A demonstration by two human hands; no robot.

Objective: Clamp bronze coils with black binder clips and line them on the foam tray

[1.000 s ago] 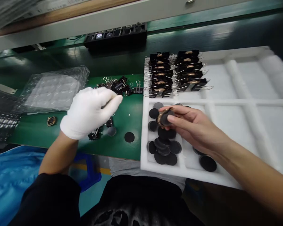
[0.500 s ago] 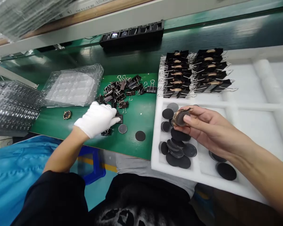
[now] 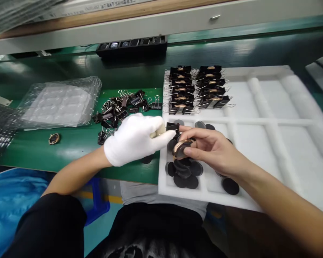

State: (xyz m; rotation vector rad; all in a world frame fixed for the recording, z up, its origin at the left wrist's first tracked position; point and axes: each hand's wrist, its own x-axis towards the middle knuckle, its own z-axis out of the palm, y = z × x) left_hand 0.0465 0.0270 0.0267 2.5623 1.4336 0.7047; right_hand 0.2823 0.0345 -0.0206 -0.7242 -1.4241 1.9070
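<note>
White-gloved, my left hand (image 3: 138,138) pinches a black binder clip (image 3: 172,127) at the left edge of the white foam tray (image 3: 223,199). Just to its right, my bare right hand (image 3: 211,148) holds a gold-rimmed round piece with a dark disc (image 3: 181,148) between thumb and fingers, above a pile of dark discs (image 3: 192,180). The clip is close above the gold-rimmed piece; whether they touch is unclear. Two rows of clipped gold pieces (image 3: 181,89) stand at the tray's back left.
Loose binder clips (image 3: 121,107) lie heaped on the green mat (image 3: 78,152). Left of them are clear plastic trays (image 3: 59,102) and another gold-rimmed piece (image 3: 54,138). A black holder (image 3: 131,48) sits behind, under a shelf edge (image 3: 188,21).
My left hand has moved right from the clip heap, carrying a binder clip towards the gold-rimmed piece in my right hand. The camera view has shifted right.
</note>
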